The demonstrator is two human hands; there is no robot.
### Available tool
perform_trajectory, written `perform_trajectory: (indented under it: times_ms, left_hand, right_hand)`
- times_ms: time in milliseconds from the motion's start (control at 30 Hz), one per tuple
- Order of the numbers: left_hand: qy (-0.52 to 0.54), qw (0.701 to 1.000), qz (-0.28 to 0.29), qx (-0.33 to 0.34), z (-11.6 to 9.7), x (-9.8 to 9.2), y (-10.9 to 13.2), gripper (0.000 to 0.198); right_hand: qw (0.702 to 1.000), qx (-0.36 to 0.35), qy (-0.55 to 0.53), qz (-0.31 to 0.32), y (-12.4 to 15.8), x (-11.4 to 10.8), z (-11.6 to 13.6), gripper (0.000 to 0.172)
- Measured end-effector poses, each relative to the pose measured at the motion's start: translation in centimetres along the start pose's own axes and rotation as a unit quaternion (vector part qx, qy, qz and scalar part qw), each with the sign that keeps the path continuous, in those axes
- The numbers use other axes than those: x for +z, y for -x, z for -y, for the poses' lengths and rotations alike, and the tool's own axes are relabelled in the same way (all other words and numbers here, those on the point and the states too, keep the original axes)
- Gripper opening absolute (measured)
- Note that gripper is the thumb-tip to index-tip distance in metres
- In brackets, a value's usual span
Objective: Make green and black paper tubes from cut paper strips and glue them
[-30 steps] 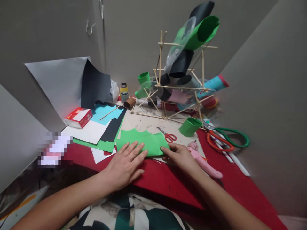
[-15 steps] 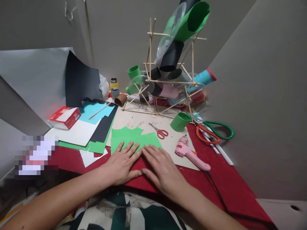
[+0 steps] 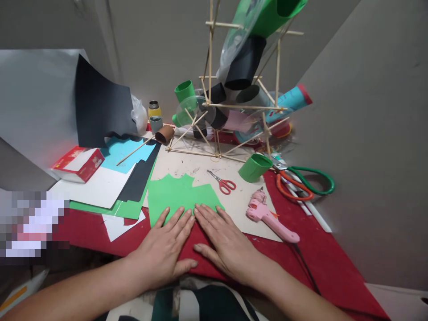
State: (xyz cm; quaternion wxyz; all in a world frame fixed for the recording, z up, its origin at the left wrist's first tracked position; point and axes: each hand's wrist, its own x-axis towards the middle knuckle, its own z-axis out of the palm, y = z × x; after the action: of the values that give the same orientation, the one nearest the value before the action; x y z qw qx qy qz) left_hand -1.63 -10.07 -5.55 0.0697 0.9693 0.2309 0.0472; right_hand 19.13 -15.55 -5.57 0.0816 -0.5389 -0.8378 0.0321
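Note:
A green paper sheet (image 3: pixel 174 194) with a jagged far edge lies on the red table cover (image 3: pixel 100 225) near the front edge. My left hand (image 3: pixel 162 252) lies flat and open with its fingertips on the sheet's near edge. My right hand (image 3: pixel 225 245) rests flat and open beside it, fingers touching the sheet's near right part. The two hands almost meet at the fingertips. Neither hand holds anything.
A stick frame (image 3: pixel 234 102) with green and black paper tubes stands at the back. Small red scissors (image 3: pixel 222 182), a pink glue gun (image 3: pixel 269 216), a green paper cup (image 3: pixel 254 167) and large scissors (image 3: pixel 301 180) lie to the right. Paper sheets and a red box (image 3: pixel 76 162) lie left.
My right hand has slid left from the sheet's right corner to lie flat next to my left hand. The view has tilted and shifted a little; the left hand stays on the sheet.

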Motion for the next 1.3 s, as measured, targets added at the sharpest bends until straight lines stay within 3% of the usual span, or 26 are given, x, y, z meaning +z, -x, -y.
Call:
perform_trajectory:
  times_ms: [167,500,700,867,967,1067,1167,1300]
  left_hand:
    - [0.036,0.998,0.040,-0.015,0.4,0.0,0.0,0.087]
    - [0.031,0.998,0.046,-0.034,2.1,-0.4,1.6,0.086]
    - [-0.010,0.996,0.011,-0.087,2.4,-0.5,4.7,0.084]
    - [-0.016,0.992,-0.054,-0.113,2.3,-0.3,7.1,0.083]
    - [0.001,0.991,-0.079,-0.106,2.1,-0.1,7.6,0.077]
    - [0.015,0.990,-0.094,-0.100,1.9,0.0,7.7,0.071]
    - [0.031,0.989,-0.112,-0.093,1.9,0.1,7.7,0.066]
    - [0.058,0.987,-0.118,-0.090,1.9,0.2,7.6,0.064]
  right_hand:
    - [1.000,-0.006,0.018,0.003,-0.4,0.5,-0.3,0.063]
    - [0.998,0.032,0.056,-0.026,0.9,1.4,-1.4,0.065]
    - [0.995,0.053,0.078,-0.030,1.5,1.9,-2.0,0.063]
    - [0.991,0.061,0.108,-0.048,1.1,1.1,-1.9,0.063]
    - [0.989,0.041,0.118,-0.079,0.1,0.3,-1.0,0.053]
    - [0.989,-0.021,0.113,-0.094,-1.4,-0.3,0.2,0.040]
    - [0.987,-0.082,0.121,-0.068,-3.0,-0.6,0.9,0.039]
    - [0.985,-0.101,0.137,-0.037,-4.3,-0.8,1.2,0.031]
